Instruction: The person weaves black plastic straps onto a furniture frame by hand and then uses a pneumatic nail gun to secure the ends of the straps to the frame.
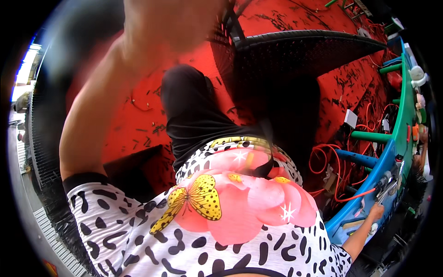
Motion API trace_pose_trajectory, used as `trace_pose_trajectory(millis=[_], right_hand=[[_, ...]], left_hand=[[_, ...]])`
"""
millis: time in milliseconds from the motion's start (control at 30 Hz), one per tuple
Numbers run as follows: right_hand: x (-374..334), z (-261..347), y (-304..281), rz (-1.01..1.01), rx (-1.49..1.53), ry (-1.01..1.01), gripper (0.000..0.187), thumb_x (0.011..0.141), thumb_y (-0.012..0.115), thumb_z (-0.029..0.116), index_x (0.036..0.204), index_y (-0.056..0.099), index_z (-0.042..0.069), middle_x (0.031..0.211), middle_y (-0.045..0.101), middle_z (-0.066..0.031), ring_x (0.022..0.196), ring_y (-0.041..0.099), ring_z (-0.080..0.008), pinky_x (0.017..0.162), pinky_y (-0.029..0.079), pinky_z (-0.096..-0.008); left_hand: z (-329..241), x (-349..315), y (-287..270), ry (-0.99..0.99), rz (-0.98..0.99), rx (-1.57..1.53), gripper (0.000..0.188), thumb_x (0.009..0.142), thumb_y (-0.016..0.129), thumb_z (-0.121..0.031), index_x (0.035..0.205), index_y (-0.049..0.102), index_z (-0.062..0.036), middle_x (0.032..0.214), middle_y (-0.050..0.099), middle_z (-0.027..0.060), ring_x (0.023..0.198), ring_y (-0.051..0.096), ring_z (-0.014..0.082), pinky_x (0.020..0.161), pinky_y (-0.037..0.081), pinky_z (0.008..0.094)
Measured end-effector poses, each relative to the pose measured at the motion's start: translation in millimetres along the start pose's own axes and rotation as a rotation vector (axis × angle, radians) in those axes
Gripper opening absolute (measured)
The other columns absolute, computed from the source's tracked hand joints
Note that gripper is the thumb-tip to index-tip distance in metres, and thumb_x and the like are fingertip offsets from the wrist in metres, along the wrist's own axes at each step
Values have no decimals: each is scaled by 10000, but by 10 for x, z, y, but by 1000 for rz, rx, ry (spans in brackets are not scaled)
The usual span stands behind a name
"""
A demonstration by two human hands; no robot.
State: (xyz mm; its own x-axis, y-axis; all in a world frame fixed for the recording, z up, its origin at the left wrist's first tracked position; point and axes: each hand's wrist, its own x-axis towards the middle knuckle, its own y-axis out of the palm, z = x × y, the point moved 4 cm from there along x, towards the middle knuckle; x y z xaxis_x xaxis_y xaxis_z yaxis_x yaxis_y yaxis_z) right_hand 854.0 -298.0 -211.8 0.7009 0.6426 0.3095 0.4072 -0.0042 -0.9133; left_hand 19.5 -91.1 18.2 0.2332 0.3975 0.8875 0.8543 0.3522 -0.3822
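Note:
My left hand is raised close in front of me at the top of the head view. Motion smears it and the frame cuts it off, so its fingers and anything in them cannot be made out. At the far lower right, my right hand is on the blue-edged workbench; it looks closed, but what it grips is too small to tell. Just beyond it lies a grey metal tool, with a red hose running up to it.
Dark scraps litter the red floor. A black perforated panel or crate stands ahead of my black-trousered knee. Coiled red hoses and a white box are beside the bench's green rail. Small items line its far side.

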Motion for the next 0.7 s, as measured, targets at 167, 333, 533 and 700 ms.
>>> trace_pose_trajectory(millis=[167, 333, 533, 700], right_hand=[[-253, -52, -278, 189, -150, 40, 429, 769, 623, 379, 986, 627, 9, 1010, 631, -212, 946, 601, -389, 820, 462, -459], [-40, 470, -553, -93, 254, -182, 413, 827, 579, 341, 1121, 581, 51, 1031, 628, -199, 938, 610, -343, 814, 467, -419], [-964, 3885, -2629, -125, 1005, -943, 346, 837, 645, 106, 1161, 568, 10, 1080, 623, -122, 970, 608, -203, 838, 474, -325], [-1103, 5441, -3403, -367, 1284, -1259, 317, 840, 630, 221, 1082, 597, 19, 1033, 630, -128, 979, 598, -267, 878, 445, -345]], left_hand=[[130, -429, 589, 312, 558, 89, 267, 722, 579, -140, 957, 611, -16, 989, 601, 113, 945, 592, 270, 836, 476, 363], [482, -347, 357, 255, 718, 257, 265, 686, 675, -177, 874, 599, -8, 897, 579, 101, 855, 567, 261, 864, 415, 388], [717, -323, 529, 250, 1043, 402, 297, 644, 700, -242, 769, 548, -19, 794, 562, 99, 808, 564, 266, 862, 366, 402], [1064, -263, 573, 38, 1116, 312, 368, 604, 759, -296, 804, 586, -40, 836, 584, 73, 900, 560, 271, 852, 391, 406]])
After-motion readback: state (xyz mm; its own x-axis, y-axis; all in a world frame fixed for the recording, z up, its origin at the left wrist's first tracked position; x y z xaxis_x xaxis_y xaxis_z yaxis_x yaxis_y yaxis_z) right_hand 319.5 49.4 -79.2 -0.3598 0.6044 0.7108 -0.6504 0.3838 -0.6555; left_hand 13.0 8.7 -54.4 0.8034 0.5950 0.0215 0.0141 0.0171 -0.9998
